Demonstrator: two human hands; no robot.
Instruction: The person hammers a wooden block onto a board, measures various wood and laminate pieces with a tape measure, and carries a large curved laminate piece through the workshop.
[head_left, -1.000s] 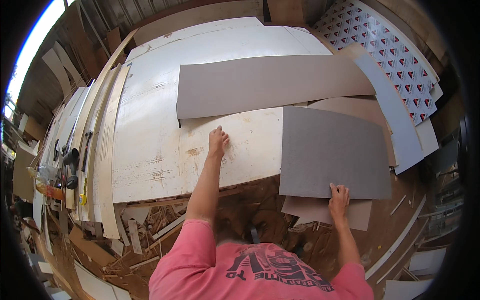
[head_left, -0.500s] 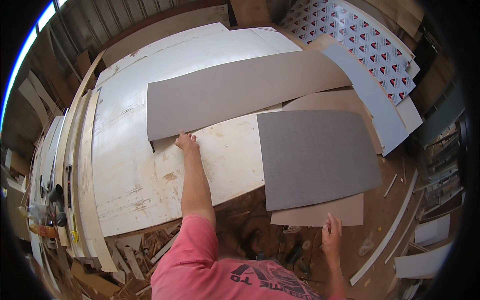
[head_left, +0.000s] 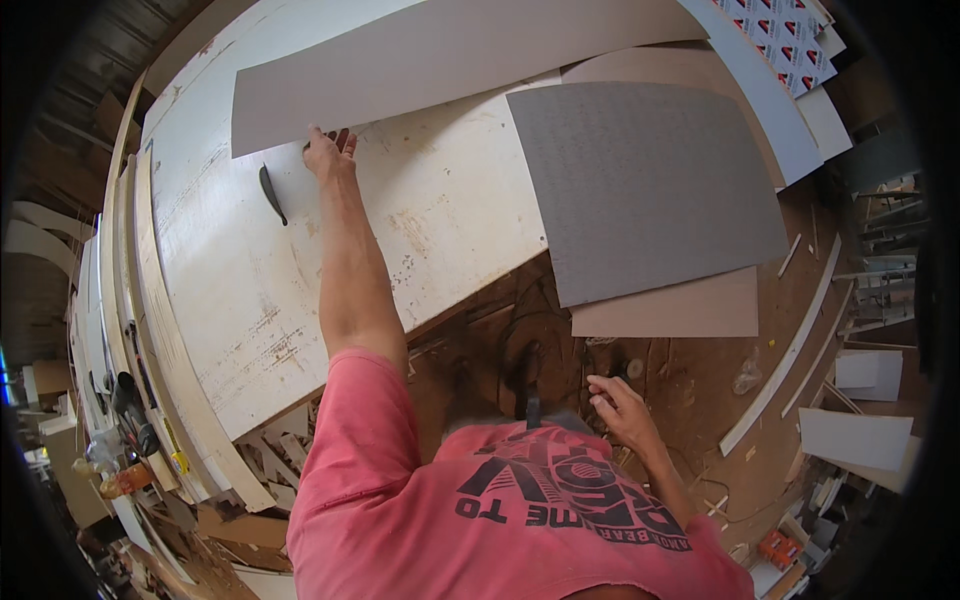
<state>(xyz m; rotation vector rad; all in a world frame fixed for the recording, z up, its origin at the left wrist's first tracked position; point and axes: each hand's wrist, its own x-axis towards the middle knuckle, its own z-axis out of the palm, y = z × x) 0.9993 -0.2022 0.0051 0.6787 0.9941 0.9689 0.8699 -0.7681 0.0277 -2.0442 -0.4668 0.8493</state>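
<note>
We'd take this long sheet (head_left: 430, 60), probably light and bendy, by its near edge, where our left hand (head_left: 330, 157) (finger grip unclear) touches, our right hand (head_left: 624, 412) relaxed, empty.

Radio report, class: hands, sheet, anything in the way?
Left hand at long sheet, near edge. Right hand empty. Dark tool close by, on white panel.

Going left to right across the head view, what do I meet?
Black tool, yellow tape measure, dark curved tool, left hand, dark gray sheet, white panel at lower right.
</note>
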